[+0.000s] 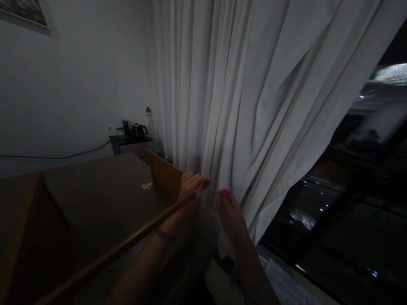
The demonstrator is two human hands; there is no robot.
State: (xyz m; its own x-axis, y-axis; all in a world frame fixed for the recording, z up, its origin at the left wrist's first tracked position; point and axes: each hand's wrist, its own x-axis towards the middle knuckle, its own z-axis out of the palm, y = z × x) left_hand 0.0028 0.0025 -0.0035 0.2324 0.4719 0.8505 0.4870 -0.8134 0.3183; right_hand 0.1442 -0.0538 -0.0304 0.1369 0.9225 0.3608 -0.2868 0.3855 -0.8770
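My left hand (190, 184) is closed around the end corner of a wooden frame, where a long narrow wooden edge (127, 244) meets an upright wooden panel (165, 173). Just to the right, my right hand (229, 212) pinches a thin metal rod (213, 192), perhaps a hex key, between thumb and fingertips. The rod points left toward that corner, close to the left fingers. Dim light hides whether its tip sits in the wood. At the near left rises another wooden panel (38, 241).
The wooden pieces stand on a dark table (104, 182), with small white bits (146, 186) on it. Behind are a low cabinet (130, 146) and a black kettle (138, 130). Long pale curtains (251, 93) hang close beyond my hands; dark glass (343, 220) lies right.
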